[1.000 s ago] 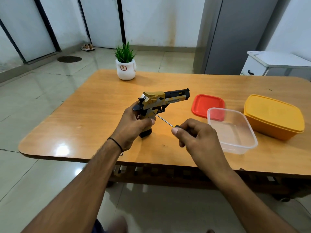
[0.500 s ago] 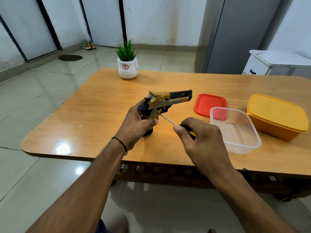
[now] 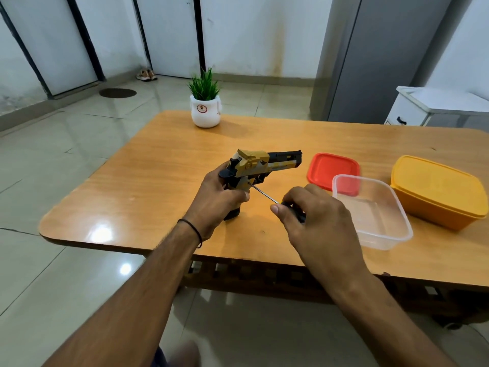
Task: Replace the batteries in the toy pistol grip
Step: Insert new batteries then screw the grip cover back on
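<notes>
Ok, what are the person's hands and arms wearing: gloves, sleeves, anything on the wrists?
No gloves and no sleeves in view. The left hand has a thin black band round its wrist; the right hand and wrist wear nothing.

A home room: tiled floor (image 3: 66, 154), wooden table (image 3: 164, 165), potted plant (image 3: 205, 102), shoes (image 3: 146, 74) by the doors.
</notes>
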